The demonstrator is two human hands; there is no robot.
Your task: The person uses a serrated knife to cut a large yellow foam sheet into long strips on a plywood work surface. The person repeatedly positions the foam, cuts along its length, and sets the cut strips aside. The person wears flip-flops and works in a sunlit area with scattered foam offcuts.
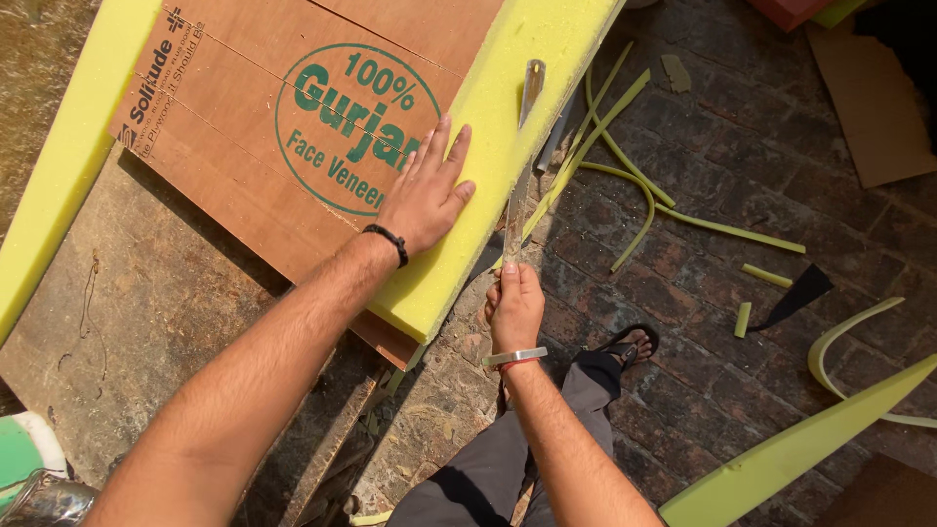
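My left hand [426, 191] lies flat, fingers spread, across the seam where a brown plywood sheet [264, 107] meets a yellow foam strip [488, 146] along its edge. It wears a black wristband. My right hand [514, 304], with a metal bangle on the wrist, grips the handle of a long flat blade [520, 166]. The blade runs upward along the foam's outer edge, its tip near the top of the strip.
Thin yellow foam offcuts [625, 166] litter the brick floor on the right. A larger foam wedge [781, 454] lies at bottom right, cardboard [874, 98] at top right. Another foam band [68, 146] borders the plywood's left side. My sandalled foot [630, 344] stands below the blade.
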